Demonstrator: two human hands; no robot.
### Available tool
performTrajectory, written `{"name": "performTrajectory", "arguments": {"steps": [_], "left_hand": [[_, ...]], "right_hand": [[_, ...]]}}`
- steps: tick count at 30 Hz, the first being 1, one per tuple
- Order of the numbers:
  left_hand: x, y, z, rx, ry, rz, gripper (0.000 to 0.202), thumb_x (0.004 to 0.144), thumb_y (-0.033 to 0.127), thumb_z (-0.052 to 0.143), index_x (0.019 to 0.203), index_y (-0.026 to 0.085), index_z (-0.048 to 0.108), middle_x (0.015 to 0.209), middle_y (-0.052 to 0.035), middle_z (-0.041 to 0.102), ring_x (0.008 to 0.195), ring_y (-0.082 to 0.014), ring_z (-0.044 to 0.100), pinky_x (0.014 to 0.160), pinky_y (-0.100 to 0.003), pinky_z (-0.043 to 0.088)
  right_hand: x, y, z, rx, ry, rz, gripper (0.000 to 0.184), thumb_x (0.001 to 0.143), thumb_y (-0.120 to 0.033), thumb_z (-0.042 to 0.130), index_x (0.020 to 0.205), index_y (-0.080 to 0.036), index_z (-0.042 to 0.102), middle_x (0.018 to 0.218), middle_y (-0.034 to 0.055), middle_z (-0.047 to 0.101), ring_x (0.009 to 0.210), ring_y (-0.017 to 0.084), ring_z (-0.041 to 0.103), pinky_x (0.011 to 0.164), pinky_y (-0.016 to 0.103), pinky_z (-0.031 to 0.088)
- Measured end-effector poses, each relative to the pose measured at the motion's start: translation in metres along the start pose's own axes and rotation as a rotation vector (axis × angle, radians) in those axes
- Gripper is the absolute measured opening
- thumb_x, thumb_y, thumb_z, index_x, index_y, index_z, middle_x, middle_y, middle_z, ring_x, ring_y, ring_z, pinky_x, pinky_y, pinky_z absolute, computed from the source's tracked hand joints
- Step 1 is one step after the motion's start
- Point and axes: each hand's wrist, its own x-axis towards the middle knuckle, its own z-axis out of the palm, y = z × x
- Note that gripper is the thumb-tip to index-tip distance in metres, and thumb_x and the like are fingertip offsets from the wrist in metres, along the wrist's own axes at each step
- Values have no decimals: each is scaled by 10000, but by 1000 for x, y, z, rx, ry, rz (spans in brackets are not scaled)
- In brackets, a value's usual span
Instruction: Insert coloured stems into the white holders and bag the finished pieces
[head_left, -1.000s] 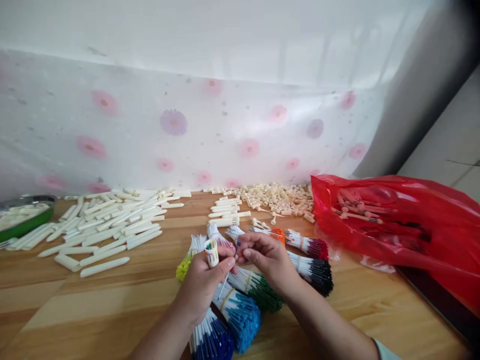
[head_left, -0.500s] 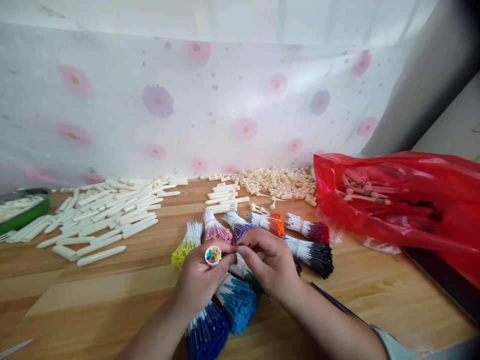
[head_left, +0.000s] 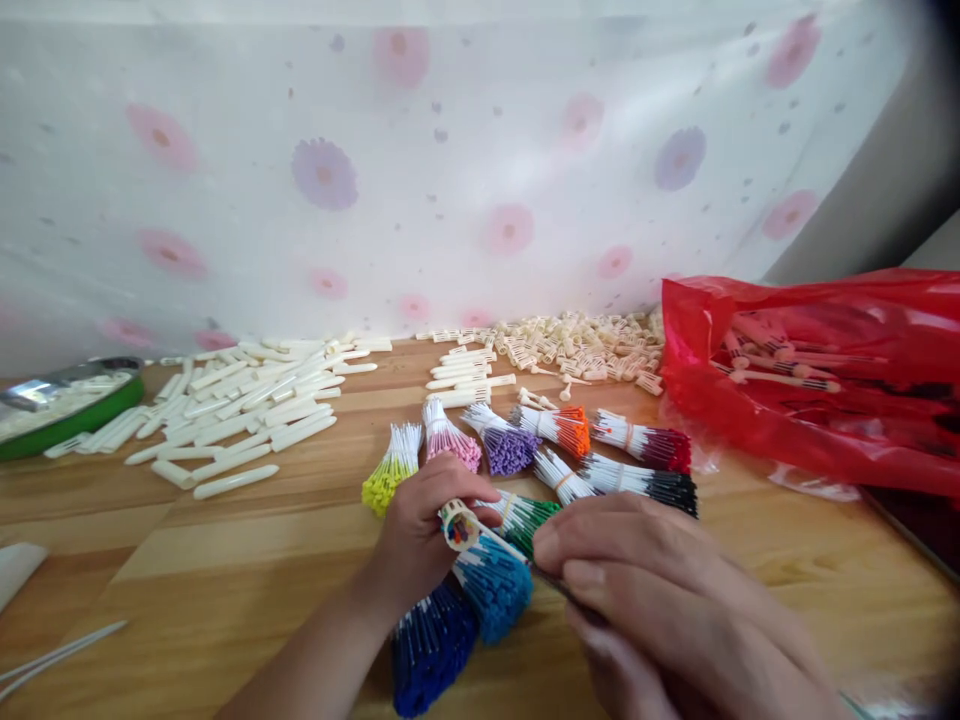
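Observation:
My left hand (head_left: 431,510) is closed around a short cream pen barrel (head_left: 459,525), its round open end facing me. Several coloured tips show inside the opening. My right hand (head_left: 667,590), nearer the camera and slightly blurred, pinches a thin stick (head_left: 510,545), white by the barrel and dark by the fingers. Its white end meets the barrel's rim; whether it goes inside I cannot tell. Around the hands lie banded bundles of pen refills: light blue (head_left: 491,590), dark blue (head_left: 435,650), green (head_left: 529,515), purple (head_left: 510,445) and yellow (head_left: 394,470).
Cream pen tubes (head_left: 247,410) are heaped at the left beside a green tray (head_left: 112,410). Small slotted parts (head_left: 592,345) are piled at the back. A red plastic bag (head_left: 795,440) with assembled pieces stands right. Thin white sticks (head_left: 60,655) lie front left.
My right hand has moved away from the left fingertips, toward me and to the right, and now holds the thin stick against the barrel. The view has shifted.

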Motion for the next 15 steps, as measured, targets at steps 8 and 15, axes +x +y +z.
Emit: {"name": "performTrajectory", "arguments": {"steps": [8, 15], "left_hand": [[0, 6, 0, 63, -78, -79, 178, 827, 312, 598, 712, 194, 666, 651, -21, 630, 652, -156, 565, 635, -279, 454], [-3, 5, -8, 158, -149, -45, 179, 849, 295, 550, 989, 197, 602, 906, -59, 598, 877, -206, 554, 776, -312, 456]], "right_hand": [[4, 16, 21, -30, -22, -130, 321, 790, -61, 604, 1066, -218, 554, 817, 68, 701, 753, 171, 679, 712, 289, 579], [2, 33, 30, -136, -47, -60, 247, 788, -67, 551, 992, -192, 612, 855, 77, 643, 756, 184, 610, 659, 313, 527]]}}
